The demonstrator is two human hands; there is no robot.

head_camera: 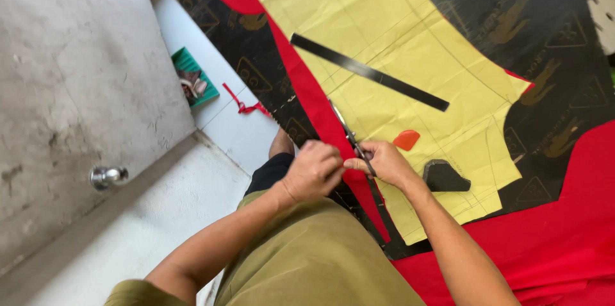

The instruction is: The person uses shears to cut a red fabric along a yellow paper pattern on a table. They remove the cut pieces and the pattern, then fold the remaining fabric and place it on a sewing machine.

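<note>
Head view: your right hand (386,164) is curled shut on the handles of the scissors (351,136), blades pointing up and away along the strip of red fabric (320,110) just beside the left edge of the yellow paper pattern (384,43). Your left hand (314,170) sits just left of it, fingers bent and pinched at the fabric edge, touching or nearly touching the right hand; can't tell exactly what it grips, prob. the red cloth. Around the cut: a long black ruler (368,72) lies diagonally on the pattern, well above the hands and apart from the blades. An orange piece of tailor's chalk (406,139) lies on the paper just right of your right hand, and a dark, rounded weight-like object (444,176) sits beside your right wrist, near the forearm. Under the paper and cloth there's a black printed mat (557,37). Your knee in olive trousers (314,261) comes up close under both hands. Off to the left: white tiled floor w/ a green tray (189,62) holding small bits, a red scrap (246,106) near it, and a grey door w/ a metal knob (106,176).
</note>
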